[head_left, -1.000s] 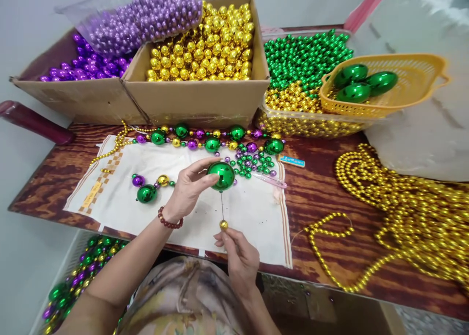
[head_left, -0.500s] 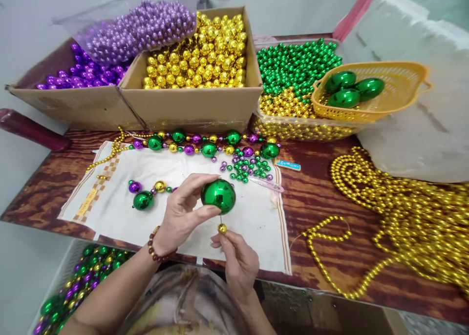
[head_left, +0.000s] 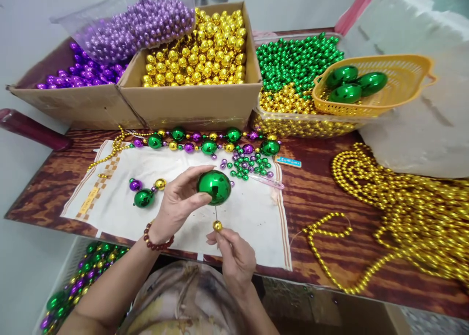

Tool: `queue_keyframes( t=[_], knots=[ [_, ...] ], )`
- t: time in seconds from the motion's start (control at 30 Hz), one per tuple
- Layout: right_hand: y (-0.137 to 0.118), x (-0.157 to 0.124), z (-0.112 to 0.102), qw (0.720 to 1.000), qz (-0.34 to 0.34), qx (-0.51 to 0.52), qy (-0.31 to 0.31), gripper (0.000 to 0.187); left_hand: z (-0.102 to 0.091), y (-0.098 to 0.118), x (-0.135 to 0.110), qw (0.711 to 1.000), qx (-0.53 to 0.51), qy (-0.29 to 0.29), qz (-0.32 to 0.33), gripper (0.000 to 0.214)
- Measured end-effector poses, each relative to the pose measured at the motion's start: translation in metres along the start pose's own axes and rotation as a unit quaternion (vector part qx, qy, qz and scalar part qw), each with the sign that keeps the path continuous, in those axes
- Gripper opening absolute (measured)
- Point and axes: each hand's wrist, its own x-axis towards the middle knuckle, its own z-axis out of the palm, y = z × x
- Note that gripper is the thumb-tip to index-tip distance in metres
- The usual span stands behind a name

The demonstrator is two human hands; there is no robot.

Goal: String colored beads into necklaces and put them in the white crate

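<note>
So the left hand (head_left: 179, 200) had its thumb and fingers curled around a big green ball (head_left: 214, 187), holding it just above the cloth (head_left: 249, 222), roughly mid-cloth. The right hand (head_left: 237, 254) was lower down, thumb and fingertips pinched together on a little gold bead (head_left: 217, 226), other fingers folded in. Between the two hands a thin shaft (head_left: 216, 213) ran from the bead up to the ball's underside; can't tell how far in it went, if at all.

Left of the ball on the cloth lay a short string (head_left: 144, 198) of purple, green and gold. A longer strand (head_left: 208, 147) ran along the far edge, with loose beads (head_left: 249, 166) in green and purple just in front of its right end. Gold chains (head_left: 421, 227) were heaped on the right of the table (head_left: 315, 178), and a yellow basket (head_left: 406, 88) held three more green balls.
</note>
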Motion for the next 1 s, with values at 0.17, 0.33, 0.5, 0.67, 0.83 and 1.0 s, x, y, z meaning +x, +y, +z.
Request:
queue_keyframes(
  t=[0.17,0.33,0.5,0.67,0.83,1.0],
  knots=[
    [0.007,0.006,0.006,0.996,0.05,0.047,0.05,0.014,0.0,-0.001,0.003,1.0,0.011,0.024,-0.012,0.036],
    [0.002,0.009,0.008,0.998,0.042,0.046,0.013,0.015,0.005,0.001,0.003,0.999,0.033,0.033,0.016,0.037],
    [0.001,0.012,0.008,0.996,0.054,0.063,0.045,0.015,0.012,0.006,-0.002,0.995,0.054,0.025,0.076,0.044],
    [0.005,0.015,0.003,0.996,0.017,0.086,0.033,0.017,0.013,0.009,-0.004,0.993,0.06,0.042,0.088,0.049],
    [0.006,0.016,0.007,0.99,0.019,0.141,0.002,0.018,0.009,0.007,0.001,0.999,-0.014,0.037,0.035,0.044],
    [0.0,0.017,0.015,0.977,0.097,0.188,0.002,0.013,0.007,0.005,0.007,0.998,-0.032,0.053,0.006,0.045]
  ],
)
